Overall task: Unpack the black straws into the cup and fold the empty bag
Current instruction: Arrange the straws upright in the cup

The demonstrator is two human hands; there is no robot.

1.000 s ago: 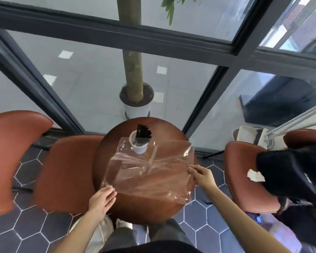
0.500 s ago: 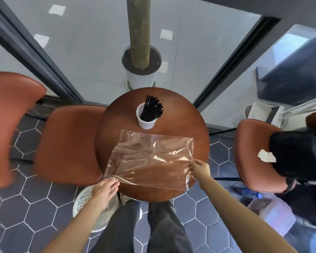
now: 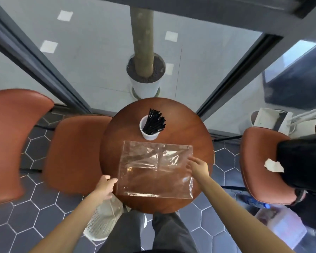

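Observation:
A clear empty plastic bag [image 3: 155, 168] lies flat on the round wooden table [image 3: 113, 136], its near edge close to the table's front. Behind it stands a white cup [image 3: 148, 133] filled with black straws [image 3: 154, 123]. My left hand [image 3: 106, 187] is at the bag's near left corner, fingers curled beside the edge; whether it pinches the plastic is unclear. My right hand [image 3: 197, 166] hovers over the bag's right side with fingers spread, holding nothing.
Orange-brown chairs stand left [image 3: 71, 152] and right [image 3: 259, 167] of the table; the right one carries a black bag [image 3: 303, 161] and a crumpled tissue [image 3: 273, 165]. A white mesh bin [image 3: 102, 221] sits on the floor by my legs. A potted tree [image 3: 144, 77] stands behind glass.
The bag has been lowered from a raised, tilted spread to lie flat on the table. My right hand has let go of its right edge and moved inward over it.

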